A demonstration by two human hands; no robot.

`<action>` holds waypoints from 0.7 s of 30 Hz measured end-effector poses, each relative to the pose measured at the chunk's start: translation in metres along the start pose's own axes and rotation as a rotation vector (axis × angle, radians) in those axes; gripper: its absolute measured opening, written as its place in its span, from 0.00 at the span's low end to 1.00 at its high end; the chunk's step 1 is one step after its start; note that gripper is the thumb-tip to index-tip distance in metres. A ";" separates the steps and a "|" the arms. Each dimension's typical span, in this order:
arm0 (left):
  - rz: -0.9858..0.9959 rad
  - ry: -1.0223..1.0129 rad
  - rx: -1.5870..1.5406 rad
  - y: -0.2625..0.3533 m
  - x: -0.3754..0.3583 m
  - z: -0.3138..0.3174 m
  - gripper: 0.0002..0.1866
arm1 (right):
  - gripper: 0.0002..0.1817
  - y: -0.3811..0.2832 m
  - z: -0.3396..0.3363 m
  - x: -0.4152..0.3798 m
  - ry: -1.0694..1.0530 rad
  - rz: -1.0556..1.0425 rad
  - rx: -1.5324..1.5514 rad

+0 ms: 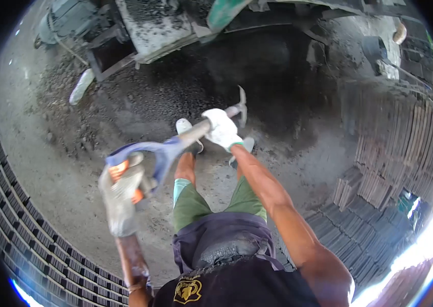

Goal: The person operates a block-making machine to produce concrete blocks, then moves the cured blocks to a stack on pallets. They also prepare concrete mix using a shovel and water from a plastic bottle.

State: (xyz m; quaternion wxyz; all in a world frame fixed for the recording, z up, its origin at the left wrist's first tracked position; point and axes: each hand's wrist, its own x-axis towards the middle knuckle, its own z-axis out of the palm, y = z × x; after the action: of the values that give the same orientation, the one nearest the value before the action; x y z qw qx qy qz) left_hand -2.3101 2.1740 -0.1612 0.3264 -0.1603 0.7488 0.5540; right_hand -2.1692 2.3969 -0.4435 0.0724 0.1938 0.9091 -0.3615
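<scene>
A shovel with a blue D-shaped handle point(162, 148) runs slantwise across the middle of the view. My left hand point(120, 192), in a soiled white glove with orange patches, is closed around the grip at the handle's end. Farther along, my right hand point(221, 129), in a cleaner white glove, wraps the shaft near the metal head. That curved head point(242, 107) shows as a thin, pale shape, seen nearly edge-on, above the dark ground ahead of my feet. I cannot make out any load on it. The left glove and the handle are a little blurred.
Dark loose grit point(139, 94) covers the floor ahead, below a machine with a pale metal tray point(157, 33). A whitish elongated object point(81, 87) lies at left. Stacked slabs point(395, 138) stand at right; long rows of dark blocks point(32, 230) curve along the left edge.
</scene>
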 end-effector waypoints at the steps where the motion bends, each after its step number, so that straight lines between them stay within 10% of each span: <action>1: 0.068 0.044 -0.054 0.013 -0.009 -0.022 0.16 | 0.25 -0.029 0.016 0.014 0.138 -0.098 0.196; 10: 0.262 -0.037 -0.179 0.038 -0.095 -0.036 0.15 | 0.33 -0.151 -0.105 -0.041 -0.012 -0.061 0.119; 17: 0.312 -0.461 -0.319 -0.029 -0.200 0.057 0.13 | 0.26 -0.226 -0.247 -0.240 0.095 -0.008 0.974; 21: 0.650 -0.504 -0.169 -0.104 -0.236 0.104 0.19 | 0.32 -0.229 -0.257 -0.311 0.289 0.021 0.418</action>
State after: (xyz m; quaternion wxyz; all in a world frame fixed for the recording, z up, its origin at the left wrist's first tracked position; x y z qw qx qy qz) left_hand -2.0417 2.2082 -0.0969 0.2933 0.1988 0.6089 0.7097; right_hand -1.9751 2.3273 -0.0279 -0.0962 0.2635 0.8136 -0.5093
